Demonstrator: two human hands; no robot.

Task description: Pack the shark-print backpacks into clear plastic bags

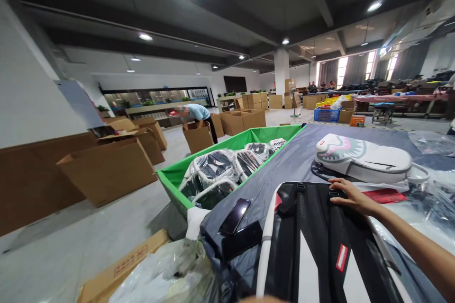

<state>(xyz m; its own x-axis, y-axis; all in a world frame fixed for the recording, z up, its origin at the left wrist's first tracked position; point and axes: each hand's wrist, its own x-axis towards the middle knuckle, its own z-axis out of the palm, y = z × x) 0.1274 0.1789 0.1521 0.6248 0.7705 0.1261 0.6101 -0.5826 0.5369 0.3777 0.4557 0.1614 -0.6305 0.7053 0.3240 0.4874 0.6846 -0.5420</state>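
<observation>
A black and white backpack lies back side up on the grey-covered table, its padded straps and a small red label showing. At its far end, the fingers of my right hand are closed around the buckle of one shoulder strap. Only a sliver of my left hand shows at the bottom edge, by the near part of the backpack; its fingers are hidden. Beyond my right hand lies a white backpack with a shark-mouth print.
Left of the table stands a green-rimmed bin with several plastic-wrapped backpacks. A phone and a black flat case lie at the table's left edge. Clear plastic bags lie at right. A person bends over a carton.
</observation>
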